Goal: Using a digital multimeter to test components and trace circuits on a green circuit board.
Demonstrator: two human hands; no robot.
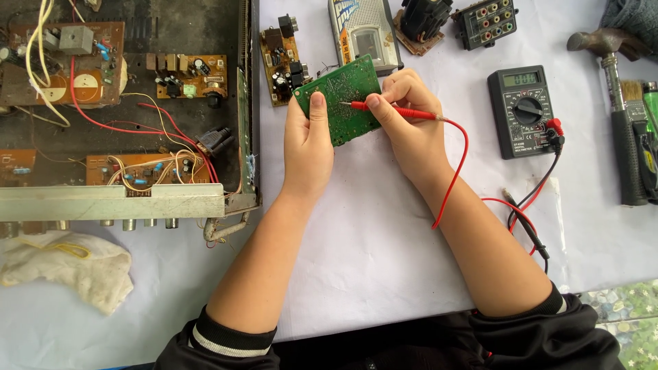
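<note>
Nearest the camera are two black sleeves with striped cuffs, the bare forearms reaching up over the white table cover (384,274). The left hand (308,147) grips the green circuit board (339,99) by its lower left edge, thumb pressed on the solder face, tilting that face upward so the joints can be seen and reached. The right hand (408,120) pinches one red probe (391,109) like a pen, tip resting on the board — a hold that appears chosen for fine aim. Its red lead runs to one black multimeter (526,109) lying just right, display facing the person; a black probe (528,229) lies unused beside it. To the left sits one opened chassis (123,199) holding several brown boards; one hammer (610,62) lies far right.
</note>
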